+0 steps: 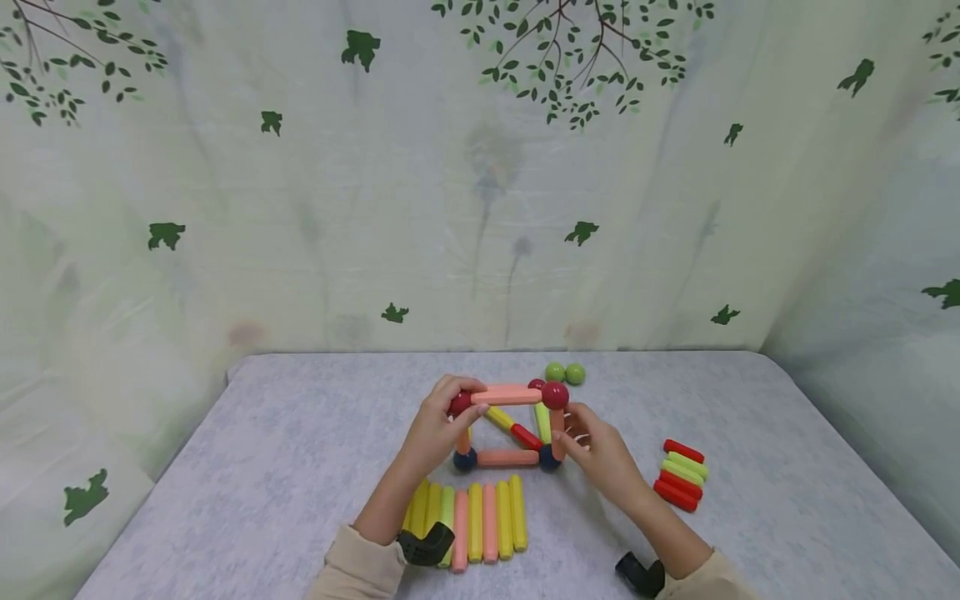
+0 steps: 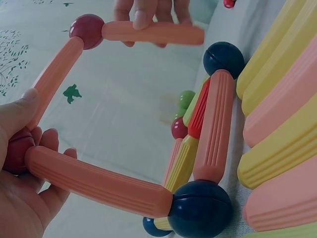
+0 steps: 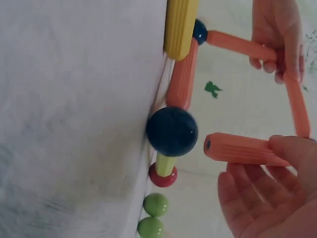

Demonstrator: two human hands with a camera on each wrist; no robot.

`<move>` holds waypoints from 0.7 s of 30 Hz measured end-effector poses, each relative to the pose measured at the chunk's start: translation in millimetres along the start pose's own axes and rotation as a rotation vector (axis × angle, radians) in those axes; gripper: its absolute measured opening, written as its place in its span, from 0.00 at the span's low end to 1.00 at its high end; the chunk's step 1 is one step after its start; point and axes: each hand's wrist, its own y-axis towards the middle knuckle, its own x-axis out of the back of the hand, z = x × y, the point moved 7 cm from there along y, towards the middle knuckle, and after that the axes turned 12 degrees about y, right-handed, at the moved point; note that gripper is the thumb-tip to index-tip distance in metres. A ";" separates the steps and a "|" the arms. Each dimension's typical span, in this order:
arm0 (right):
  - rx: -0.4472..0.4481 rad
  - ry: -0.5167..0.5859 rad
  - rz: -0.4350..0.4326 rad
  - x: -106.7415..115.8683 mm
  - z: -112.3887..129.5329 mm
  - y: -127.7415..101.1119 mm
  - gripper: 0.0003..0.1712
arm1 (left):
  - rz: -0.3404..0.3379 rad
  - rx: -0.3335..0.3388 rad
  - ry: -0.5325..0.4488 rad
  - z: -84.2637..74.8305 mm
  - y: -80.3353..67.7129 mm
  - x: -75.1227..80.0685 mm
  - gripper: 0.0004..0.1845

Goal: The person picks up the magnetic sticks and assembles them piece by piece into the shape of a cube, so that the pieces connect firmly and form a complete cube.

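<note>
My left hand (image 1: 438, 429) grips a dark red ball (image 1: 461, 403) at the upper left corner of a frame of sticks and balls. A salmon stick (image 1: 506, 395) runs from it to another dark red ball (image 1: 555, 395). My right hand (image 1: 603, 458) pinches a salmon stick (image 3: 245, 148) hanging from that second ball. Its lower end stands apart from a dark blue ball (image 3: 172, 131), as the right wrist view shows. Along the bottom, a salmon stick (image 1: 508, 458) joins two dark blue balls. Behind lie a yellow stick (image 1: 500, 417) and a red stick (image 1: 527, 436), end to end.
In front of the frame lies a row of yellow, green and salmon sticks (image 1: 476, 522), partly behind my left wrist. Short red and green sticks (image 1: 682, 483) are stacked side by side at the right. Two green balls (image 1: 555, 372) sit near the table's back edge.
</note>
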 end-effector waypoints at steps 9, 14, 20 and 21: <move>0.014 0.082 -0.017 0.4 -8.8 10.7 0.18 | 0.058 0.033 -0.018 -0.7 -0.2 0.0 0.15; 0.002 0.064 -0.001 0.5 -12.3 10.9 0.20 | 0.087 0.051 -0.013 0.5 0.3 5.6 0.20; -0.016 0.084 0.025 -1.7 -13.1 11.2 0.17 | 0.059 0.017 0.038 1.1 1.9 11.4 0.16; -0.017 0.085 0.029 -2.4 -13.0 11.3 0.17 | 0.063 0.014 0.038 1.2 2.0 11.3 0.16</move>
